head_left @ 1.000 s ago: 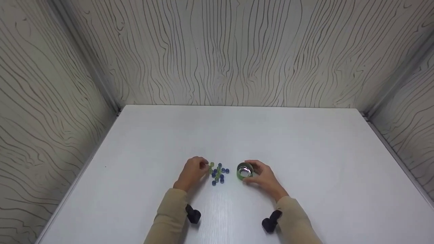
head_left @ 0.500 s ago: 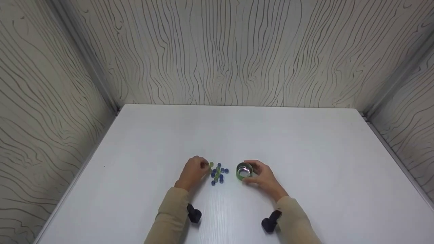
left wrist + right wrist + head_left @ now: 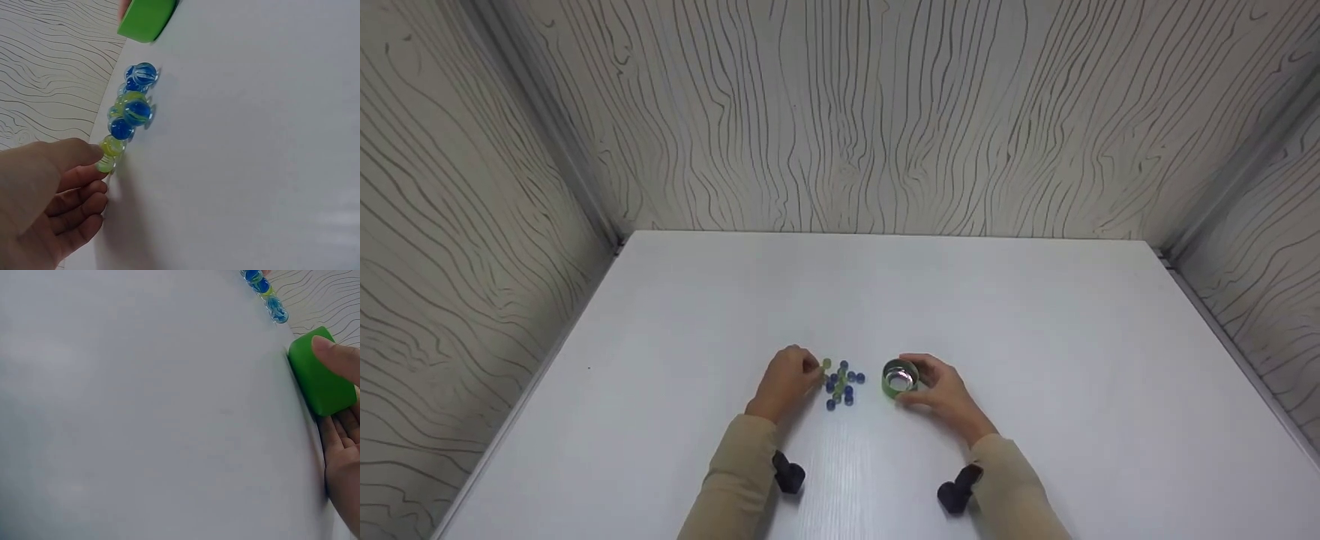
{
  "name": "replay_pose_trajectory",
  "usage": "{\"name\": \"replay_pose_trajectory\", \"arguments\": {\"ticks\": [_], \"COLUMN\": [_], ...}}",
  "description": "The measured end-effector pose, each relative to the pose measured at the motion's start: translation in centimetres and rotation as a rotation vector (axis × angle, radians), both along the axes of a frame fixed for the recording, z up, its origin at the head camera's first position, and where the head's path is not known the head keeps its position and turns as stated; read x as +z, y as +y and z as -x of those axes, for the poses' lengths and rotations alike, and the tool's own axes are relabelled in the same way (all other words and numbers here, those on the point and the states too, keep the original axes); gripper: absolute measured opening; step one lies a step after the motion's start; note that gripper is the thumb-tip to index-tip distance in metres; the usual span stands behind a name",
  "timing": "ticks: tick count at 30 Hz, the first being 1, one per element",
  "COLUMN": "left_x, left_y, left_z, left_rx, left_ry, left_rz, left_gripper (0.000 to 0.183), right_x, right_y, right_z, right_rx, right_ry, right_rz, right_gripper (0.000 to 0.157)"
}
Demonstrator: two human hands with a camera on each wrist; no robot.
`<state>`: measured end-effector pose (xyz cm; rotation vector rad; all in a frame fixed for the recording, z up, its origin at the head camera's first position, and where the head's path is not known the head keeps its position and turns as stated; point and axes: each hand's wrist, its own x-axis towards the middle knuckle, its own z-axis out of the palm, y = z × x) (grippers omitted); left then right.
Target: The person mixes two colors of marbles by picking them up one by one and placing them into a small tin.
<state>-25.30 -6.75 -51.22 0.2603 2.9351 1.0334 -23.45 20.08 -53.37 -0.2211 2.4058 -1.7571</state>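
A yellow-green marble (image 3: pixel 105 164) is pinched by the left hand (image 3: pixel 787 381) between thumb and forefinger, beside clustered marbles (image 3: pixel 136 112). A green cup (image 3: pixel 320 379) is spanned and gripped by the right hand (image 3: pixel 946 396).

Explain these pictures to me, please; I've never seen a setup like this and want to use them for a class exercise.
There is no machine here, just a person working with two bare hands. The wide view comes from a camera on the head, looking forward and down; each close view comes from a camera on one wrist.

On the white table lies a cluster of blue marbles and yellow-green marbles. The right hand holds a green cup, shiny inside, between thumb and fingers. The left hand has its thumb and fingers at the yellow-green marbles; whether it grips one is hard to tell.
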Motion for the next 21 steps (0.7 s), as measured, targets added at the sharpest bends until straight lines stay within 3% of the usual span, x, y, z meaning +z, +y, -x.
{"name": "replay_pose_trajectory", "arguments": {"ticks": [11, 21], "left_x": [0.20, 0.23], "left_y": [-0.19, -0.35], "left_z": [-0.07, 0.08], "left_rx": [0.014, 0.008], "left_ry": [-0.040, -0.031], "left_rz": [-0.042, -0.048], "left_gripper": [0.014, 0.013], "right_x": [0.20, 0.33], "right_y": [-0.06, -0.25], "right_z": [-0.03, -0.09], "right_rx": [-0.004, -0.012], "right_ry": [-0.032, -0.010], "right_rz": [0.024, -0.007], "right_gripper": [0.072, 0.069]}}
